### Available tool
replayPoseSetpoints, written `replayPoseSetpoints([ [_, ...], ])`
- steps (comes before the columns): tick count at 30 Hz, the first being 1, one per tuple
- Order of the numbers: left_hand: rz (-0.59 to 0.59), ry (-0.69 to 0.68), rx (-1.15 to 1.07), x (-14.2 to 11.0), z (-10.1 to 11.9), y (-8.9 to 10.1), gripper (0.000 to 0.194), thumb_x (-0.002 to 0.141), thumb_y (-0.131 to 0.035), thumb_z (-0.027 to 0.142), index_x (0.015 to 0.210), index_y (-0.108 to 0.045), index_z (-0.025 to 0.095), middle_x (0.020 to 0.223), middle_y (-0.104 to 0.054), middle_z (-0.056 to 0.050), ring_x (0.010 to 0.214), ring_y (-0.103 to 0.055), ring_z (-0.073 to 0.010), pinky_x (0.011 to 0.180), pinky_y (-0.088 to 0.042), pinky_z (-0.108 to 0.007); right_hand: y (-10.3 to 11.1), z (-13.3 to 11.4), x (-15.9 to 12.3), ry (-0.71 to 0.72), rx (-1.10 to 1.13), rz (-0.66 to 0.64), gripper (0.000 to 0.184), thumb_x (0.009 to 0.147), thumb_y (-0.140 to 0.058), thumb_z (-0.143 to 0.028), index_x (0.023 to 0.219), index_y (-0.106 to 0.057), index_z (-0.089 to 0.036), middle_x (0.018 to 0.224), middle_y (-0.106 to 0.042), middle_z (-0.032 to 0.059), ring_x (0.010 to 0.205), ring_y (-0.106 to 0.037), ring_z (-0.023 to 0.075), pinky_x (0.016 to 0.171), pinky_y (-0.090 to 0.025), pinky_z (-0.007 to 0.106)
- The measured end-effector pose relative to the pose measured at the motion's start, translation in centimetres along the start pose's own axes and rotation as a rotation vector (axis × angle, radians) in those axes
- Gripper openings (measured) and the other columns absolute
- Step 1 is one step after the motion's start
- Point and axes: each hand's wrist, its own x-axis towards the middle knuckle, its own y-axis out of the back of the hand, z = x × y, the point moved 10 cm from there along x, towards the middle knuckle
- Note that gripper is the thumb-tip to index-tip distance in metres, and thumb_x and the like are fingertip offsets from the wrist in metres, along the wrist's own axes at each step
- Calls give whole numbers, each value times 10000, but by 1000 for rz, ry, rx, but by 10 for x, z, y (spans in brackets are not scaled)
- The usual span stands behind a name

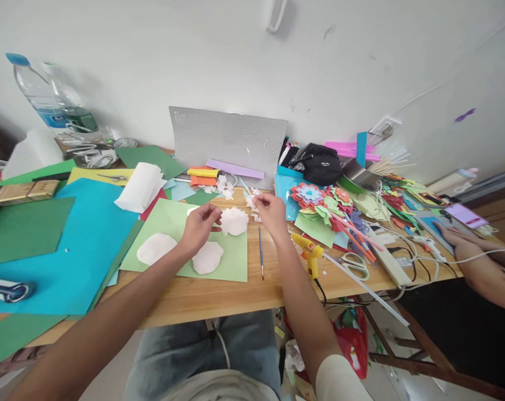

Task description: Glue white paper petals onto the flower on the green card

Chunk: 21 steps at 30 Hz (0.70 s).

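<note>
My left hand (201,225) hovers over a light green paper sheet (231,262), fingers curled in a pinch beside a ruffled white tissue flower (234,220). My right hand (270,211) is closed on a small white tissue piece (251,203) just right of the flower. Two flat white tissue rounds (156,248) (207,258) lie on the green sheet near my left wrist. A thin blue brush (261,253) lies on the wooden table (219,295) below my right hand.
Blue and green paper sheets (68,245) cover the left side, with water bottles (47,100) behind. A grey cutting mat (229,139) leans on the wall. A yellow glue gun (308,253), scissors (354,264) and paper flowers (319,200) lie right. Another person's hand (465,239) rests at far right.
</note>
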Motion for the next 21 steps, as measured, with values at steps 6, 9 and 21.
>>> replayPoseSetpoints([
  [6,66,-9,-3,4,-2,9,388,824,-568,545,696,-566,179,717,-563,-12,635,-546,-125,569,-514,-238,15,46,55,-195,-431,16,220,768,-573,-255,809,-769,-166,814,-742,63,775,-651,206,697,-437,266],
  [9,95,-22,-6,5,-2,13,427,838,-543,555,638,-553,178,652,-537,-8,591,-520,-119,541,-471,-226,4,61,66,-236,-488,-11,199,754,-593,-228,809,-778,-177,839,-750,84,793,-662,215,699,-441,267],
  [21,125,-8,-29,6,-1,16,397,858,-538,473,585,-515,185,581,-488,3,514,-438,-107,483,-358,-229,8,88,71,-279,-576,6,198,776,-574,-184,828,-759,-138,859,-739,142,791,-672,225,659,-433,263],
])
